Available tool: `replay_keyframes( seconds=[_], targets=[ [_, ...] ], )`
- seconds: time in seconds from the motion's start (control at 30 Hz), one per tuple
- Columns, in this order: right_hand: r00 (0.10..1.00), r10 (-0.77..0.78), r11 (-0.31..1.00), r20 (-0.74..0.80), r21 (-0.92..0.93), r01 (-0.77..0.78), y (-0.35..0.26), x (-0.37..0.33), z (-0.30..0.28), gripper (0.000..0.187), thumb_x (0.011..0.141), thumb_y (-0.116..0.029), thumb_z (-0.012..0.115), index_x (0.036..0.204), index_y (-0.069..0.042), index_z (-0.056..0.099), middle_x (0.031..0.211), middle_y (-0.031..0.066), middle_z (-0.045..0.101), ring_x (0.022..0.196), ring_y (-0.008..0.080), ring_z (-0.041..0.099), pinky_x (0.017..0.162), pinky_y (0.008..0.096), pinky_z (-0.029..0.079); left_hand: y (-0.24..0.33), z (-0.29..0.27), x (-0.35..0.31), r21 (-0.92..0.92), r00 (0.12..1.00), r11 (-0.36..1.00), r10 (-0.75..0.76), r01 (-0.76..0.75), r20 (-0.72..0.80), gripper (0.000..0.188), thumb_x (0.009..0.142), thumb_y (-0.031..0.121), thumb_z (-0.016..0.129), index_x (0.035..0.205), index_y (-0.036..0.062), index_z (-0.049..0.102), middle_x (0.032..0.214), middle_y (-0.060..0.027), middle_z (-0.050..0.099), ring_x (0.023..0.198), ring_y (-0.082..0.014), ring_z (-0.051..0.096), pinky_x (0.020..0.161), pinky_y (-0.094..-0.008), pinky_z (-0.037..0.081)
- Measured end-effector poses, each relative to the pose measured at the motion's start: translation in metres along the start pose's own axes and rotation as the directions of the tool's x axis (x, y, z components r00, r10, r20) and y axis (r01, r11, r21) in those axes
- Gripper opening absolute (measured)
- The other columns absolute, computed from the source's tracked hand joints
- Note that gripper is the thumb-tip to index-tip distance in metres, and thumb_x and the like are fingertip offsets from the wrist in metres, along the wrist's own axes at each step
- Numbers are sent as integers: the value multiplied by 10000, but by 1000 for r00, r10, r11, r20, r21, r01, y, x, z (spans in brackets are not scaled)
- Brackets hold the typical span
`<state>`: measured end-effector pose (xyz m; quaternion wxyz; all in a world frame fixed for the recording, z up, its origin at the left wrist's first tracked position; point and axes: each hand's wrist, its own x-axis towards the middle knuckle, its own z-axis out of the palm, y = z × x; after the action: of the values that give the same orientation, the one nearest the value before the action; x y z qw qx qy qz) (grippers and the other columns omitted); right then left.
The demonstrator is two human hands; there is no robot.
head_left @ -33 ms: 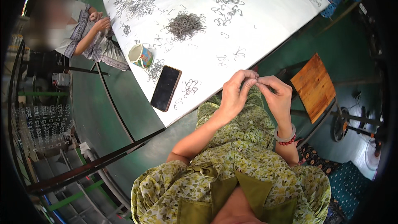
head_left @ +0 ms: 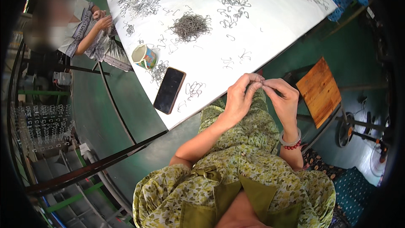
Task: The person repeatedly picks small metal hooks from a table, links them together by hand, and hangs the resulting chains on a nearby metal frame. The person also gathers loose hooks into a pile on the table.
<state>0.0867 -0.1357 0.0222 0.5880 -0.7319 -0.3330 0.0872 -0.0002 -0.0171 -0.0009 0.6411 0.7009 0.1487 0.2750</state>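
Observation:
My left hand (head_left: pixel 241 97) and my right hand (head_left: pixel 283 97) meet fingertip to fingertip above my lap, just off the near edge of the white table (head_left: pixel 274 38). Each is closed in a pinch of thumb and forefinger. Whatever sits between the tips is too small and too covered to make out. On the tabletop, small bent metal hooks (head_left: pixel 195 89) lie in a loose group left of my hands. A few more hooks (head_left: pixel 244 55) are scattered beyond them. Farther off rises a dense dark heap of hooks (head_left: pixel 190 27).
A dark phone (head_left: pixel 169 90) and a colourful bucket (head_left: pixel 144 57) stand at the table's left side. Another person's hand (head_left: pixel 102 22) works at the far left edge. A wooden stool (head_left: pixel 319 93) is close on my right. A metal rail (head_left: pixel 97 166) crosses at lower left.
The view has shifted very slightly, so the table and its contents sit a little differently. My hands keep the same pinch, fingertips together.

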Motion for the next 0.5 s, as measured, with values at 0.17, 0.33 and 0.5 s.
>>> replay_keyframes(
  seconds=[0.17, 0.33, 0.5],
  targets=[
    [998, 26, 1000, -52, -6, -26, 13, 49, 8, 139, 832, 28, 684, 968, 34, 713, 775, 76, 664, 702, 86, 608, 606, 230, 465, -6, -8, 2, 73, 997, 995, 72, -69, -38, 86, 907, 15, 626, 983, -8, 594, 943, -113, 688, 882, -217, 663, 781, -318, 523],
    [951, -198, 847, 238, -447, 288, 108, 132, 78, 166, 811, -145, 701, 912, -19, 739, 806, 130, 636, 880, 287, 585, 779, 422, 446, -18, -15, -3, 133, 997, 990, 47, -38, -64, 86, 896, 8, 636, 973, -9, 599, 922, -112, 689, 858, -219, 662, 772, -324, 517],
    [954, -112, 587, 279, -756, 290, 123, 153, 115, 127, 805, -138, 700, 861, -31, 740, 858, 82, 643, 961, 265, 549, 853, 474, 395, -19, -28, -14, 125, 995, 992, 4, 8, -97, 76, 890, 27, 649, 955, 1, 618, 897, -102, 688, 836, -231, 657, 741, -338, 510]
  ],
)
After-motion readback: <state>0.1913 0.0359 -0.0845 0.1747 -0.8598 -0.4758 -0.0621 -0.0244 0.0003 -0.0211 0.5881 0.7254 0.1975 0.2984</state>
